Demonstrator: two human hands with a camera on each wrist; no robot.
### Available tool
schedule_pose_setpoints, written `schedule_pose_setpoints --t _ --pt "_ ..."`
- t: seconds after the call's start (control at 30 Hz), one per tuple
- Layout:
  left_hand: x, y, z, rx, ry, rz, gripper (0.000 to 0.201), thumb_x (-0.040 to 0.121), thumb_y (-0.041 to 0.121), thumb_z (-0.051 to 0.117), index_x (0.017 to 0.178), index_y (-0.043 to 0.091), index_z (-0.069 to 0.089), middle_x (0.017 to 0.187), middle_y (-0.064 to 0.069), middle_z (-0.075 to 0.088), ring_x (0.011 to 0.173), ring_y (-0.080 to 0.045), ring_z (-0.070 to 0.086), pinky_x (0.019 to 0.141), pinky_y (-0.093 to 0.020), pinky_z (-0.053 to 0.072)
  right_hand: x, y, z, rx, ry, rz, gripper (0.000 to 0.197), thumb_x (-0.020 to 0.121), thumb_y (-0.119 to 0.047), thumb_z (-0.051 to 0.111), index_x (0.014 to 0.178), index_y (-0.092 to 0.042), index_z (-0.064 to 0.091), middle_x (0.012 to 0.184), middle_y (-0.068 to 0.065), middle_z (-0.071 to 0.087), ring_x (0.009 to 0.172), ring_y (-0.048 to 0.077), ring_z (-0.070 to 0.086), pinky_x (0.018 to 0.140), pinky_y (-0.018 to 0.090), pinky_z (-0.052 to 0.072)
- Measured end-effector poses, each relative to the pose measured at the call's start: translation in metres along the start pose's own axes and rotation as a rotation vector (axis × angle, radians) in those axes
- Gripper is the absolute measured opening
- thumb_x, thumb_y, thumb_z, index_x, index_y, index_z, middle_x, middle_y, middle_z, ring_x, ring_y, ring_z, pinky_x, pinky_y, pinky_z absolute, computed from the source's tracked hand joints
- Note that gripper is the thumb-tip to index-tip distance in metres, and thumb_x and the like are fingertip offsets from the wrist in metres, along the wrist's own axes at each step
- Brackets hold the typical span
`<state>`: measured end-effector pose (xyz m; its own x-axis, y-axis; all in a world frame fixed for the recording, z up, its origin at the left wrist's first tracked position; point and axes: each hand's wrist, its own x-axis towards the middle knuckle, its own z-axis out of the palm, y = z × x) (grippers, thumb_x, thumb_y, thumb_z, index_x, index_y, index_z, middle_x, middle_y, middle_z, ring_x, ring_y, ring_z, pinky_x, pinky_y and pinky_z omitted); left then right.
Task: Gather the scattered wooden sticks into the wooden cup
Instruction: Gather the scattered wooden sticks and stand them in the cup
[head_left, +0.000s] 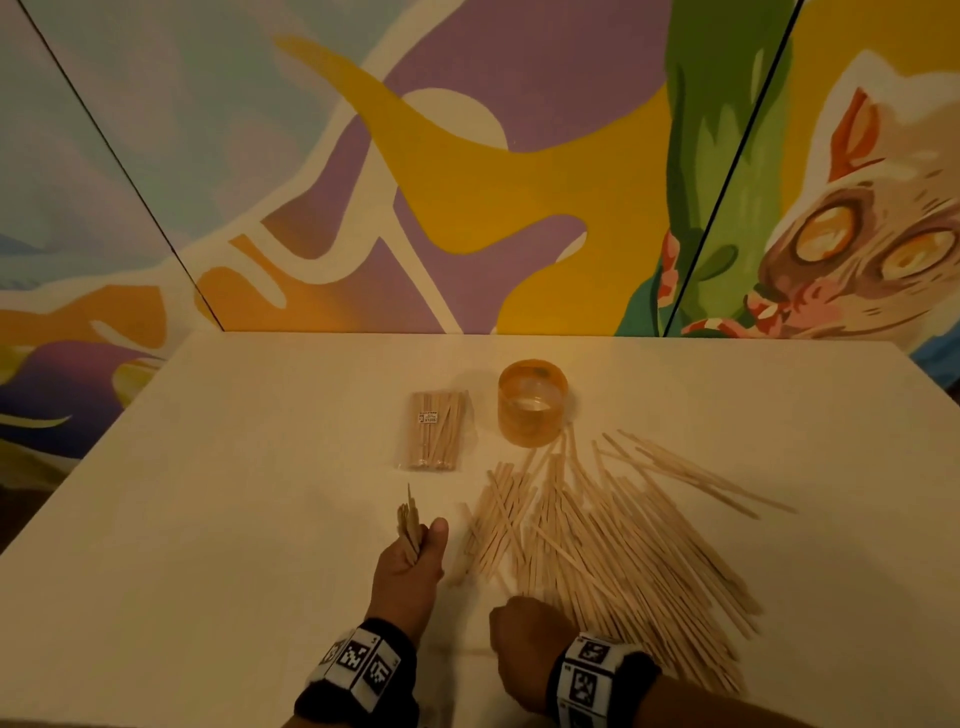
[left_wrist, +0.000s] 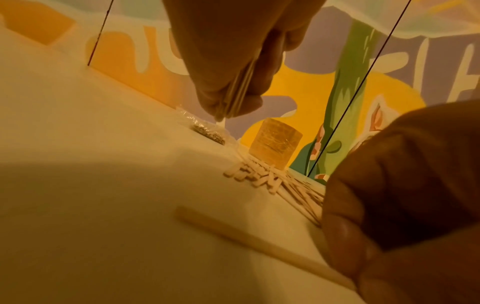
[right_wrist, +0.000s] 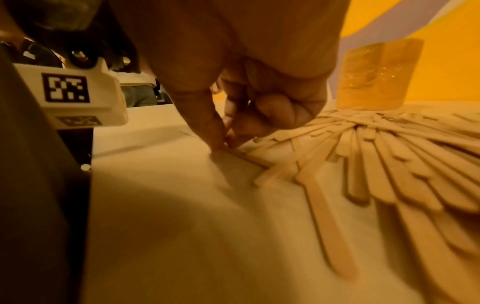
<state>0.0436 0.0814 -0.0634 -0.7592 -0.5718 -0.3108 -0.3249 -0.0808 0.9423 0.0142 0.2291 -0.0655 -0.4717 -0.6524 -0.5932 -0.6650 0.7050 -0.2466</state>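
Wood on white: pale flat wooden sticks (head_left: 613, 535) lie fanned across the white tabletop (head_left: 208, 519), spreading from centre toward four o'clock.
Cup: amber, round, open-topped cup (head_left: 531, 404) stands upright at twelve o'clock of the pile; the farthest stick tips reach its base.
Packet: clear plastic packet of more sticks (head_left: 435, 430) lies flat just beside the cup at its nine o'clock; its small white label is too small to read.
Left hand: left hand (head_left: 410, 564) is fisted round a small upright bundle of sticks (head_left: 409, 522), thumb up, at nine o'clock of the pile.
Right hand: right hand (head_left: 524, 644) is at the pile's six o'clock edge, thumb and fingertip (right_wrist: 215, 131) pinching together on a single stick (right_wrist: 246, 157) lying on the table.
Wrists: black bands with white blocks bearing black square codes (head_left: 358, 665).
Room: painted mural panels (head_left: 467, 182) in purple, yellow and green, a white cat at two o'clock.
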Motion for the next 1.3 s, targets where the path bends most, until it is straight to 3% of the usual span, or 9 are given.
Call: schedule_pose_setpoints --t 0.27,0.4,0.53,0.7,0.87,1.0,1.07,1.17,1.3 --pt "-0.012 -0.003 -0.012 -0.019 -0.097 0.007 0.037 0.087 0.037 0.06 0.066 0.013 0.042 0.06 -0.009 0.042 0.051 -0.014 0.039 0.049 -0.025 0.034 0.002 -0.005 0.009 0.1 0.125 0.055 0.025 0.097 -0.012 0.041 0.115 -0.001 0.054 0.123 0.017 0.054 0.109 0.029 0.054 0.084 0.03 0.038" --pt "-0.013 -0.006 -0.017 -0.093 -0.124 0.029 0.036 0.075 0.033 0.074 0.073 0.011 0.045 0.056 -0.004 0.042 0.049 -0.014 0.04 0.044 -0.023 0.034 0.0 -0.002 -0.011 0.513 0.405 0.21 0.012 0.088 -0.024 0.053 0.095 -0.016 0.06 0.096 0.0 0.062 0.084 0.014 0.058 0.071 0.024 0.046" --pt "-0.021 0.0 -0.009 -0.147 -0.241 0.025 0.031 0.073 0.035 0.073 0.084 0.009 0.062 0.058 -0.002 0.056 0.051 -0.014 0.046 0.043 -0.02 0.037 -0.008 -0.019 -0.036 0.713 0.548 -0.013 0.007 0.087 -0.03 0.057 0.09 -0.024 0.059 0.083 -0.009 0.061 0.073 0.007 0.058 0.063 0.019 0.047" --pt "-0.022 0.005 0.004 -0.056 -0.178 -0.095 0.045 0.09 0.047 0.049 0.069 0.011 0.062 0.048 0.0 0.05 0.043 -0.012 0.039 0.047 -0.025 0.031 -0.011 -0.022 -0.043 0.622 0.618 -0.106 0.014 0.088 -0.028 0.055 0.095 -0.02 0.064 0.092 -0.002 0.068 0.081 0.012 0.064 0.074 0.031 0.055" --pt "-0.02 -0.008 0.002 0.159 -0.226 -0.003 0.027 0.087 0.047 0.048 0.082 0.026 0.065 0.088 -0.005 0.069 0.084 -0.025 0.063 0.083 -0.049 0.052 -0.026 -0.015 -0.051 0.315 0.812 -0.341 0.043 0.093 -0.026 0.041 0.136 -0.022 0.041 0.142 -0.006 0.04 0.129 0.006 0.038 0.109 0.022 0.032" --pt "-0.032 -0.013 0.003 0.377 -0.31 0.091 0.032 0.095 0.005 0.045 0.125 -0.004 0.049 0.126 -0.022 0.055 0.116 -0.038 0.053 0.072 -0.005 0.042 -0.023 -0.019 -0.045 0.028 0.799 -0.494 0.063 0.093 -0.025 0.038 0.15 -0.016 0.012 0.159 0.004 0.014 0.147 0.015 0.009 0.119 0.034 0.014" --pt "-0.028 -0.023 0.005 0.517 -0.285 0.113 0.035 0.096 0.005 0.044 0.13 -0.003 0.045 0.129 -0.019 0.054 0.118 -0.032 0.052 0.068 -0.005 0.036 -0.021 -0.015 -0.039 -0.099 0.742 -0.484 0.062 0.093 -0.029 0.036 0.15 -0.014 0.016 0.158 0.004 0.02 0.147 0.016 0.013 0.118 0.036 0.022" --pt "-0.022 -0.029 0.009 0.667 -0.198 0.165 0.025 0.095 0.018 0.048 0.117 0.013 0.058 0.117 -0.009 0.063 0.1 -0.018 0.056 0.076 -0.014 0.034 -0.022 -0.011 -0.032 -0.275 0.694 -0.401 0.056 0.092 -0.034 0.033 0.145 -0.015 0.031 0.152 0.001 0.035 0.142 0.015 0.024 0.114 0.032 0.031" --pt "-0.021 -0.029 0.01 0.587 -0.176 0.197 0.016 0.094 0.012 0.052 0.089 0.027 0.054 0.087 0.007 0.056 0.078 -0.007 0.052 0.059 -0.004 0.034 -0.027 -0.011 -0.033 -0.217 0.717 -0.406 0.064 0.094 -0.029 0.034 0.15 -0.011 0.01 0.158 0.006 0.017 0.146 0.021 0.012 0.117 0.035 0.011"
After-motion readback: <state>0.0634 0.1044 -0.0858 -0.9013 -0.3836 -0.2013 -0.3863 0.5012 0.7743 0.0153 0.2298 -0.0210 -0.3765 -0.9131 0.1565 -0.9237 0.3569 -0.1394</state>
